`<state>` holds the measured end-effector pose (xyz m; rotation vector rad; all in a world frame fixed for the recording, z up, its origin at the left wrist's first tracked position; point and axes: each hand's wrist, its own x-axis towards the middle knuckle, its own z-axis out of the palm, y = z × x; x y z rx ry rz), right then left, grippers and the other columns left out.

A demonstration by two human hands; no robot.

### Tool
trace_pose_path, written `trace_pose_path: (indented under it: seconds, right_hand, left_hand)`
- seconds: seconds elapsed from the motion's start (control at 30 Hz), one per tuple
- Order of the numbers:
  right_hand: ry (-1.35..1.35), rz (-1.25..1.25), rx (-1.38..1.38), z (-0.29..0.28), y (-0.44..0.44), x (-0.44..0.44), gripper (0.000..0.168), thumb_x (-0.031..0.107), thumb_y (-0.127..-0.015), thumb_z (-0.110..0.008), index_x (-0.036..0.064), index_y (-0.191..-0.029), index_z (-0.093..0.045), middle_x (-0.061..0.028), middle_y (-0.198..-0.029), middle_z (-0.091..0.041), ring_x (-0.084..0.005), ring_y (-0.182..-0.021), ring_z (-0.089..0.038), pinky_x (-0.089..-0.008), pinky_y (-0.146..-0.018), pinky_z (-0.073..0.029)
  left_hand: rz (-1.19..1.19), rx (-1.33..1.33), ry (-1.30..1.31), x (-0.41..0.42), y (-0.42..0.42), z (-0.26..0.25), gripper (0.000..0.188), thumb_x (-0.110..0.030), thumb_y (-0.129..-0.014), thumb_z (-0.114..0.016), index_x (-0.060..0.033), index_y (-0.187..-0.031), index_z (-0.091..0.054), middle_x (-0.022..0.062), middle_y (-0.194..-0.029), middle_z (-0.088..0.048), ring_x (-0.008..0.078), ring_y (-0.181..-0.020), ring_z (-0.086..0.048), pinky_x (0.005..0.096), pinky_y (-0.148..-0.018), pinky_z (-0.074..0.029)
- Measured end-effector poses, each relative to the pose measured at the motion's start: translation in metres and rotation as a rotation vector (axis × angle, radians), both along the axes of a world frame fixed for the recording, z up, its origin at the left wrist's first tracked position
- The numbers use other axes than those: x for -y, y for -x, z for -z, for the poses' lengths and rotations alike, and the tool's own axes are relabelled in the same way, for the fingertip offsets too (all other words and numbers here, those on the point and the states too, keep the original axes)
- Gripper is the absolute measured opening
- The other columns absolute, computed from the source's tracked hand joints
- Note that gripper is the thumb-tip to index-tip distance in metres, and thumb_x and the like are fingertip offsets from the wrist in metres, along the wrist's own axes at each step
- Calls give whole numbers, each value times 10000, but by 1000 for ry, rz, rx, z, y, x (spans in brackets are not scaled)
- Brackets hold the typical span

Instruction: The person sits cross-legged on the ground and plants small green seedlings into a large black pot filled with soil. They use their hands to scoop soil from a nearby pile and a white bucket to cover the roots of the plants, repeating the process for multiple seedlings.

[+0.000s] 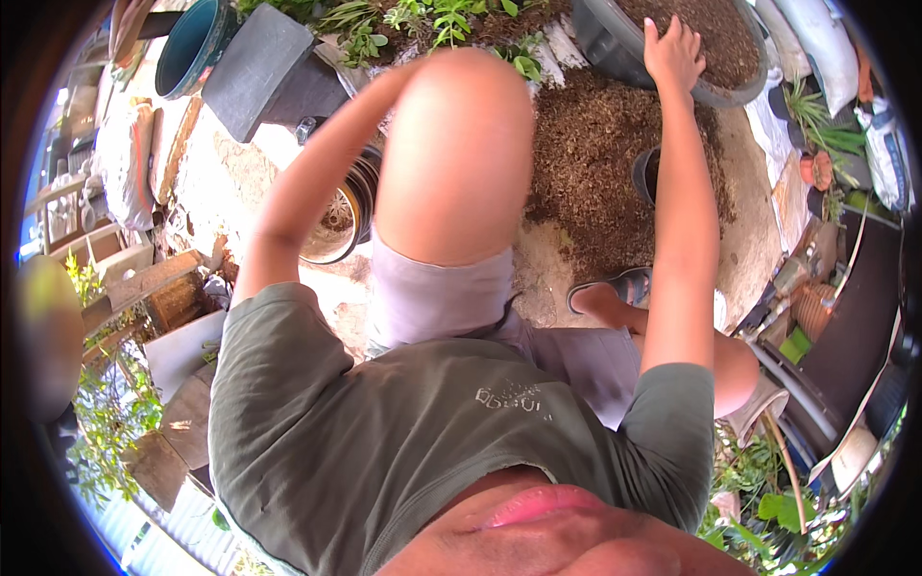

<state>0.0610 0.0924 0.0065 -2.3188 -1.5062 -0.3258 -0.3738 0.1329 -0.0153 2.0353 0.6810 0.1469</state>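
Observation:
My right hand (676, 56) reaches over the near rim of a large dark plastic tub (601, 39). Its fingers are slightly apart above the brown, crumbly potting soil (720, 36) inside, and no object shows in them. My left forearm passes behind my raised knee (454, 144), which hides my left hand. Loose soil (591, 158) is heaped on the ground below the tub. Partly covered by my right forearm, a small black plant pot (642, 176) sits in that heap.
Leafy plants (450, 21) grow ahead of my knee. To the left are a teal bucket (194, 50), a grey slab (259, 68) and round nested pots (360, 194). Filled sacks (814, 43) and a terracotta pot (815, 171) line the right side. My sandalled foot (605, 295) stands beside the soil.

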Motion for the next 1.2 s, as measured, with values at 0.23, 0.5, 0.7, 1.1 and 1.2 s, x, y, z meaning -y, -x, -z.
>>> trace_pose_path:
  seconds: [0.23, 0.5, 0.7, 1.1, 1.2]
  right_hand:
    - [36, 21, -13, -2, 8, -5, 715, 615, -968, -359, 133, -1495, -342, -127, -1557, -312, -303, -1477, -202, -573, -1156, -194]
    - [-5, 21, 3, 2, 8, -4, 675, 593, -970, -379, 142, -1474, -381, -115, -1525, -368, -289, -1457, -249, -551, -1144, -214]
    - [-13, 43, 7, 1, 2, 2, 649, 573, -973, -387, 144, -1459, -406, -105, -1507, -398, -279, -1445, -277, -534, -1145, -216]
    - [-26, 3, 6, 5, 11, -7, 582, 511, -985, -399, 157, -1446, -427, -79, -1493, -420, -253, -1430, -308, -529, -1143, -220]
    - [3, 44, 26, 4, -1, 4, 569, 499, -988, -398, 162, -1445, -428, -71, -1491, -423, -242, -1428, -311, -524, -1145, -218]
  left_hand:
    - [10, -612, -218, 4, -15, 149, 467, -263, -898, -570, 3, -1280, -537, 250, -1289, -577, 375, -1213, -562, 452, -1024, -458]
    - [-639, -630, -235, -31, -2, 143, 298, -149, -890, -499, -66, -1157, -600, 156, -1243, -600, 355, -1165, -584, 454, -931, -500]
    - [-1443, -99, -432, -37, -15, 138, 286, -91, -824, -574, -74, -1106, -619, 124, -1092, -632, 336, -1021, -571, 448, -906, -436]
    - [-1185, 97, 37, -145, 42, 211, 909, -316, -675, -877, 5, -1391, -419, 207, -1277, -595, 308, -1145, -602, 401, -960, -493]
    - [-1208, 133, 65, -126, 2, 192, 723, -225, -693, -868, 17, -1288, -536, 157, -1175, -663, 256, -1049, -649, 365, -898, -521]
